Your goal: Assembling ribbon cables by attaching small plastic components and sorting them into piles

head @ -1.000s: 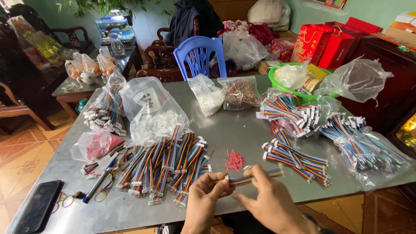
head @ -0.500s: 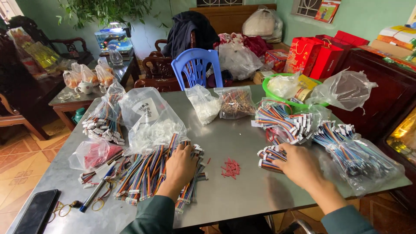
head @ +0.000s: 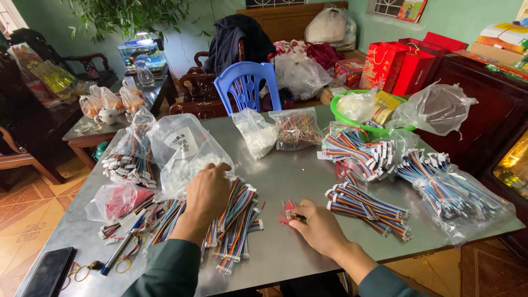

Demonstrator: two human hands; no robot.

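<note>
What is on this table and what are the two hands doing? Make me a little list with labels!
Place: grey metal table in a room
Left hand: rests on a pile of rainbow wire bundles, fingers at a clear bag of white parts
Right hand: fingertips touch a small heap of red pieces
Right side: more rainbow wire bundles, some in clear bags
Back: green basin, blue plastic chair
Left edge: black phone, blue pen

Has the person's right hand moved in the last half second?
Yes. The right hand left the bundles of rainbow ribbon cable on the right and came inward to the small pile of red pieces at the table's middle.
</note>
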